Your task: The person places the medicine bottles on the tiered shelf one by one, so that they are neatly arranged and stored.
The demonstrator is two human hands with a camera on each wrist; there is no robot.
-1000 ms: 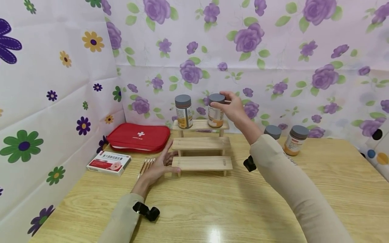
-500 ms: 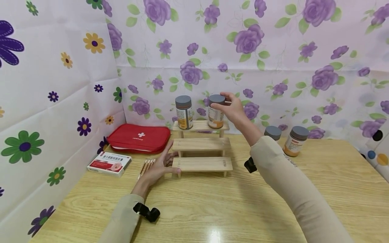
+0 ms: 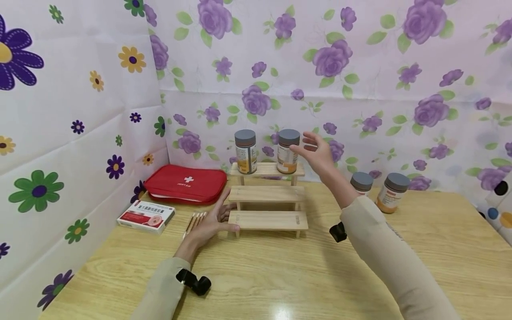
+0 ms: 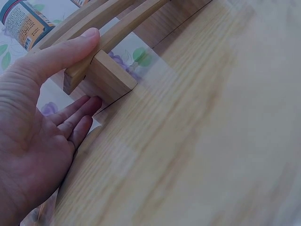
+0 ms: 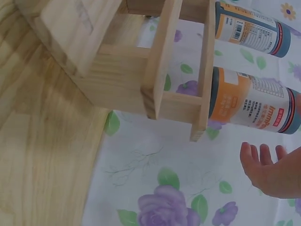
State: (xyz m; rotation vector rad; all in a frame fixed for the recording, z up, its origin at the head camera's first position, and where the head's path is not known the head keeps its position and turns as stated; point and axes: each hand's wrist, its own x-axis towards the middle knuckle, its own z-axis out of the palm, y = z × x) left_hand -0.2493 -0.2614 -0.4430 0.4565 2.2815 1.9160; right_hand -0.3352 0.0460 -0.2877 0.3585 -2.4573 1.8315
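A three-step wooden display rack (image 3: 267, 194) stands on the table. My left hand (image 3: 209, 227) holds its left end. In the left wrist view the thumb (image 4: 70, 54) lies over the bottom step's edge, with fingertips bent in by the leg below. Two jars with grey lids stand upright on the top step, a left jar (image 3: 246, 153) and a right jar (image 3: 287, 153). My right hand (image 3: 318, 155) is beside the right jar with fingers spread and nothing held. In the right wrist view this hand (image 5: 275, 174) is apart from the right jar's (image 5: 254, 101) body.
Two more grey-lidded jars, one (image 3: 389, 193) in full view and one (image 3: 362, 181) partly behind the right arm, stand at the right. A red first-aid pouch (image 3: 186, 184), a white-and-red medicine box (image 3: 146, 216) and several cotton swabs (image 3: 194, 221) lie left of the rack.
My right hand has let go of the right jar's lid and drawn away to the right; the jar stays on the top step. The left hand remains at the rack. The head view has shifted slightly.
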